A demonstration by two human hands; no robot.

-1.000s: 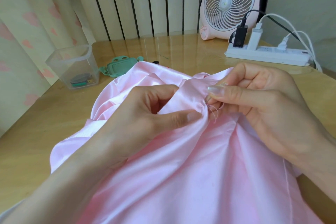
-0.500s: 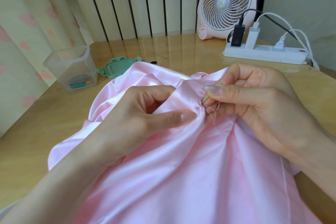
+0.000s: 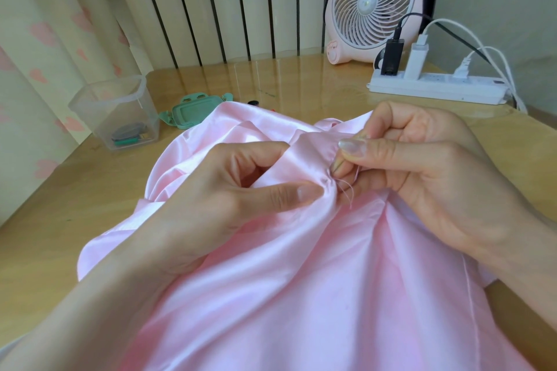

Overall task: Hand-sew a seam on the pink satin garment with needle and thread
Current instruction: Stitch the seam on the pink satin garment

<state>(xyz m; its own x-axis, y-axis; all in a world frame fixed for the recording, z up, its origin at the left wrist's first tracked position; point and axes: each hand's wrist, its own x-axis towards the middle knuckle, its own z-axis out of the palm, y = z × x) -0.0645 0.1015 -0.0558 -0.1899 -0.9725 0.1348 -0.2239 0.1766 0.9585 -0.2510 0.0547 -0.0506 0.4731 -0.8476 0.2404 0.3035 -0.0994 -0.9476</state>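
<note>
Left hand (image 3: 229, 202) pinches a gathered fold of the satin (image 3: 301, 280), which lies bunched on the table (image 3: 45, 235). Right hand (image 3: 428, 181) pinches the needle (image 3: 338, 164) at that fold; thread (image 3: 348, 194) dangles just below.

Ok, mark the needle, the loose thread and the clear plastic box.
needle (image 3: 338, 164), head view, on its exposed shaft.
loose thread (image 3: 350, 193), head view, on its hanging tail.
clear plastic box (image 3: 129, 108), head view, on its near wall.
</note>
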